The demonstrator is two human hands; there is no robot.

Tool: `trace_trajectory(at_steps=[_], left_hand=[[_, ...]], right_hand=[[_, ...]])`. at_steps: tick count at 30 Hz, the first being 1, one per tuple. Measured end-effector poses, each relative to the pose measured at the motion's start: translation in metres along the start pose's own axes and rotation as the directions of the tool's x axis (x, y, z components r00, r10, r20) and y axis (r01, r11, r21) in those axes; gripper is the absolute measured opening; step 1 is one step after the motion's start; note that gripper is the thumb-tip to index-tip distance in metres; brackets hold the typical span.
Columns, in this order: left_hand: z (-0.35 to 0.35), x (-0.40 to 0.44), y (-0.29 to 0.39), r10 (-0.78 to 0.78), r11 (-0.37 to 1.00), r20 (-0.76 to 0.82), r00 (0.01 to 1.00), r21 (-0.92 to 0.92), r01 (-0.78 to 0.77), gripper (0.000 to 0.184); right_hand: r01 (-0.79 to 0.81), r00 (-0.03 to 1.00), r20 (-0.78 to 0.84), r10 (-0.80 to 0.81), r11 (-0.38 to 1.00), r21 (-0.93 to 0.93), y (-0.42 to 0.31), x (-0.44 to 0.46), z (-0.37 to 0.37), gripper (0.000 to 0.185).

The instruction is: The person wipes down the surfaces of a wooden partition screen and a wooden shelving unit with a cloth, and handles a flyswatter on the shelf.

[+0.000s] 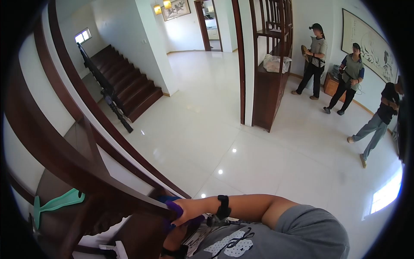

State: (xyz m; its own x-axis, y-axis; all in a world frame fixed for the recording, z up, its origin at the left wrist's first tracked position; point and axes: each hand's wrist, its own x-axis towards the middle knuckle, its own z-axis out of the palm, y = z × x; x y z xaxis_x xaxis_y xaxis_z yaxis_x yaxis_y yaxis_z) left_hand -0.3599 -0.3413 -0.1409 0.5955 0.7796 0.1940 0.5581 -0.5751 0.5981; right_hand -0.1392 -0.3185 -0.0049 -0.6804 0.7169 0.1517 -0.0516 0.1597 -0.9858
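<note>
So I'm standing here watching someone in a grey T-shirt point(297, 231) at this dark curved wooden rail point(103, 183), and honestly the right grip point(188, 210) looks decent. It's closed around a bunched purple cloth point(175, 207), fingers wrapped over the lower stretch of the rail, the part nearest the shirt. The left grip point(174, 236) is just below that same stretch, close to the cloth, but it's mostly hidden, so I can't tell if it's holding anything.

My two cents on doing this well: keep the cloth snug against the wood so it hugs both faces of the rail, with steady pressure instead of a hard pinch. Bunched up like that, it'd probably do better spread flatter under the palm. I'd also tuck in the loose folds, since they could snag on the carved bits under the rail.

As for where the cloth sits: it's right in the right grip, between the fingers and the rail, with some purple sticking out on the shirt side of it. A green scraper-like tool point(60, 203) lies on the wood on the far left side of the rail, well apart from both hands, and some white thing point(115, 249) sits below the rail.
</note>
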Motion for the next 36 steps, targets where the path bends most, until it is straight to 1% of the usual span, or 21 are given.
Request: trace_trajectory(at_steps=[1,2,4,5,7,8,9,10,11,13,15,17,19,20,23,26,29,30,33,34,36], left_hand=[[-0.002,-0.004,-0.003,-0.014,1.0,-0.01,1.0,0.007,0.014,0.059],[-0.004,-0.008,-0.005,-0.025,1.0,-0.015,1.0,0.017,0.025,0.059],[-0.012,-0.009,0.004,-0.021,0.999,-0.014,1.0,0.045,0.021,0.059],[-0.017,-0.014,0.01,0.019,0.996,0.004,1.0,0.092,-0.019,0.054],[-0.033,-0.014,0.032,0.091,0.979,0.032,0.995,0.183,-0.096,0.044],[-0.036,-0.013,0.037,0.072,0.99,0.005,0.997,0.122,-0.072,0.043],[-0.037,-0.013,0.032,0.039,0.99,0.097,0.995,0.129,-0.051,0.045],[-0.032,-0.011,0.02,0.003,0.991,0.186,0.983,0.134,-0.028,0.046],[-0.028,-0.015,0.013,-0.041,0.991,0.274,0.961,0.134,0.004,0.048],[-0.03,-0.016,0.016,-0.095,0.989,0.215,0.972,0.129,0.068,0.05],[-0.041,-0.012,0.027,-0.134,0.988,0.193,0.972,0.106,0.115,0.051],[-0.053,-0.008,0.042,-0.146,0.989,0.205,0.968,0.056,0.137,0.051],[-0.049,-0.015,0.037,-0.138,0.99,0.136,0.981,0.033,0.134,0.051],[-0.046,-0.017,0.033,-0.129,0.992,0.102,0.986,0.021,0.127,0.052],[-0.031,-0.03,0.017,-0.361,0.927,0.226,0.905,-0.018,0.374,0.046],[-0.04,-0.025,0.029,-0.357,0.934,0.14,0.923,0.027,0.357,0.042],[-0.036,-0.029,0.023,-0.278,0.961,-0.049,0.959,-0.011,0.277,0.039],[-0.041,-0.03,0.024,-0.244,0.968,-0.08,0.966,0.034,0.247,0.04],[-0.071,-0.025,0.042,-0.118,0.98,-0.191,0.975,0.135,0.145,0.044],[-0.087,-0.02,0.057,-0.046,0.984,-0.25,0.967,0.156,0.088,0.047],[-0.115,-0.015,0.082,0.057,0.978,-0.317,0.947,0.208,0.011,0.05]], right_hand=[[0.012,1.0,-0.011,-0.011,1.0,0.01,0.0,-0.001,0.002,0.045],[0.061,0.997,-0.047,-0.064,0.996,-0.061,0.002,-0.003,0.004,0.043],[0.046,0.998,-0.041,-0.045,0.999,0.008,0.008,-0.006,0.003,0.043],[0.03,0.999,-0.032,-0.028,0.998,0.051,0.011,-0.008,0.006,0.043],[0.012,0.998,-0.055,-0.012,1.0,-0.003,0.017,-0.011,0.006,0.043],[0.015,0.998,-0.056,-0.017,0.999,-0.038,0.025,-0.008,0.006,0.043],[0.022,0.998,-0.059,-0.026,0.997,-0.07,0.028,-0.006,0.007,0.043],[-0.049,0.998,-0.053,0.046,0.997,-0.055,0.023,-0.007,0.007,0.042],[0.015,0.997,-0.068,-0.019,0.998,-0.065,0.028,-0.006,0.007,0.044],[-0.104,0.994,-0.04,0.104,0.995,-0.001,0.029,-0.008,0.008,0.046],[-0.14,0.99,0.024,0.14,0.99,-0.012,0.066,-0.006,0.007,0.053],[-0.195,0.98,0.023,0.198,0.976,-0.102,0.089,-0.008,0.007,0.054],[-0.292,0.953,0.036,0.3,0.945,-0.145,0.099,-0.012,0.006,0.054],[-0.261,0.965,-0.002,0.264,0.956,-0.134,0.108,-0.016,0.009,0.053],[-0.326,0.945,-0.059,0.321,0.928,-0.181,0.124,-0.022,0.014,0.051],[-0.304,0.951,-0.052,0.305,0.889,-0.342,0.112,-0.022,0.008,0.05],[-0.015,0.994,0.068,0.081,0.745,-0.667,0.09,-0.019,-0.009,0.05],[0.033,0.996,0.086,0.028,0.77,-0.637,0.081,-0.021,-0.012,0.049],[0.19,0.976,0.006,-0.216,0.844,-0.501,0.072,-0.021,-0.011,0.048],[0.281,0.956,0.062,-0.288,0.83,-0.481,0.039,-0.015,-0.009,0.05],[0.302,0.942,-0.001,-0.334,0.852,-0.428,0.001,-0.009,-0.002,0.049]])
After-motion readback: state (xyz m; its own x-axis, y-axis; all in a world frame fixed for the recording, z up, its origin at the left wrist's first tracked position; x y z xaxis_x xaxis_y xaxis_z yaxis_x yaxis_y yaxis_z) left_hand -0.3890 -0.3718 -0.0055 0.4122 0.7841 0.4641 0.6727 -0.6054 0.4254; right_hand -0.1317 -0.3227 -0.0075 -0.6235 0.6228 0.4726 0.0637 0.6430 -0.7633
